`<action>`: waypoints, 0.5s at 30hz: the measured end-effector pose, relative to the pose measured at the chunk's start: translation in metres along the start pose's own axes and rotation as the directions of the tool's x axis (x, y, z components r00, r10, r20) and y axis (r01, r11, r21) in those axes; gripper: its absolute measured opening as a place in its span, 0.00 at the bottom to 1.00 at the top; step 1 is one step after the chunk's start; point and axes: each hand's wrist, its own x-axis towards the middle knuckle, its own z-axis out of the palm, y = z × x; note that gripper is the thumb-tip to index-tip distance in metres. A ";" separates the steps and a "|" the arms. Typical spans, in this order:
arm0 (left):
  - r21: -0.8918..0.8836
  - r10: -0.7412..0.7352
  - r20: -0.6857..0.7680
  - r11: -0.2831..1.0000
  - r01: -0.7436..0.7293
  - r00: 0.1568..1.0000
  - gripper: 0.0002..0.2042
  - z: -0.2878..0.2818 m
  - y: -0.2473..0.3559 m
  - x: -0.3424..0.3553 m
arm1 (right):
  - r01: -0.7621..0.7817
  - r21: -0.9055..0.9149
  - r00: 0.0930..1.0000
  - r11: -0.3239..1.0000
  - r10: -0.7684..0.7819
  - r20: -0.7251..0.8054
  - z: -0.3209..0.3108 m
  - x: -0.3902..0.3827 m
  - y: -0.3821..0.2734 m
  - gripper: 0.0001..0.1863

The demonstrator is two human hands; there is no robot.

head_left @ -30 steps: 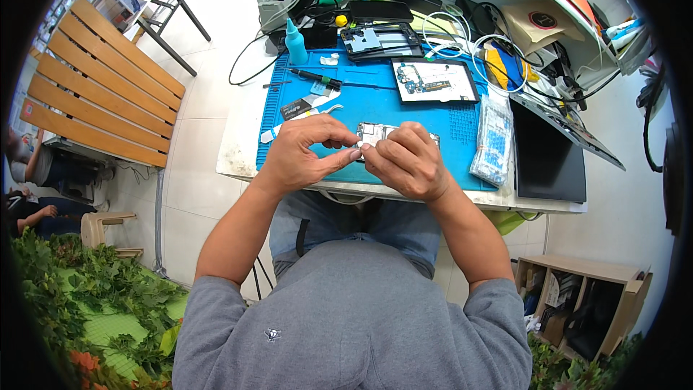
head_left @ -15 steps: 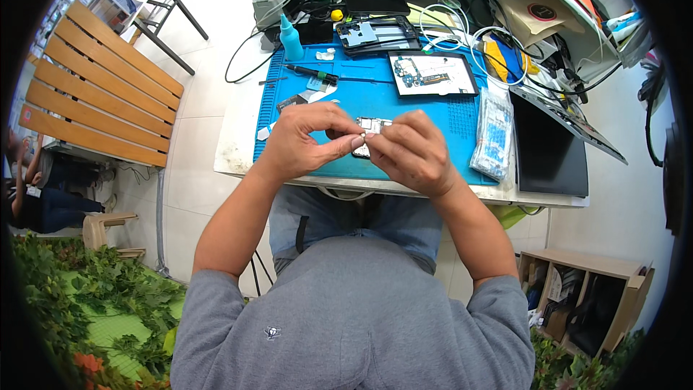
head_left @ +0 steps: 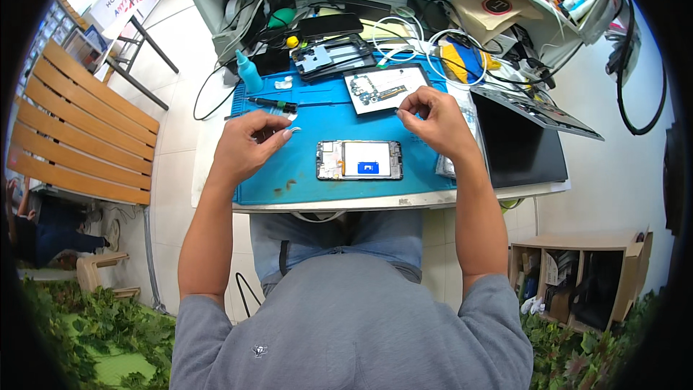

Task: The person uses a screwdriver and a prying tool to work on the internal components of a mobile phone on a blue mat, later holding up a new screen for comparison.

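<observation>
An opened phone (head_left: pixel 333 166) lies flat and crosswise on the blue work mat (head_left: pixel 303 191), with a white battery area and a small blue label showing. To its left hovers my left hand (head_left: pixel 249 148), thumb and forefinger closed on a small pale strip (head_left: pixel 295 129). My right hand (head_left: pixel 442 124) is above and right of the phone, its fingertips pinched together near the front edge of a white tray (head_left: pixel 369 104) bearing a circuit board. Whatever sits in that pinch is too small to make out. Neither hand touches the phone.
Behind lie a black phone frame (head_left: pixel 332 58), a light-blue bottle (head_left: pixel 249 72), a dark pen-like tool (head_left: pixel 271 105) and tangled white cables (head_left: pixel 447 36). An open laptop-like device (head_left: pixel 516 141) stands at the right. A clear-wrapped packet (head_left: pixel 445 167) is partly hidden by my right forearm.
My hands were together over the phone; they have moved apart, left and right, uncovering it. The phone now lies fully in view, crosswise. The whole view has shifted.
</observation>
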 end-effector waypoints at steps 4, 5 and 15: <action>-0.037 -0.045 0.027 0.998 0.046 0.999 0.12 0.008 -0.009 -0.003 | -0.089 0.007 0.990 0.996 0.087 0.111 -0.016 0.026 0.018 0.07; -0.038 -0.043 0.028 0.998 0.044 0.999 0.12 0.009 -0.011 -0.004 | -0.089 -0.086 0.989 0.992 0.099 0.114 -0.020 0.035 0.018 0.08; -0.076 -0.011 -0.028 0.997 0.008 1.000 0.12 0.006 -0.015 -0.013 | 0.042 -0.359 0.968 0.932 0.052 0.246 0.002 0.115 0.051 0.12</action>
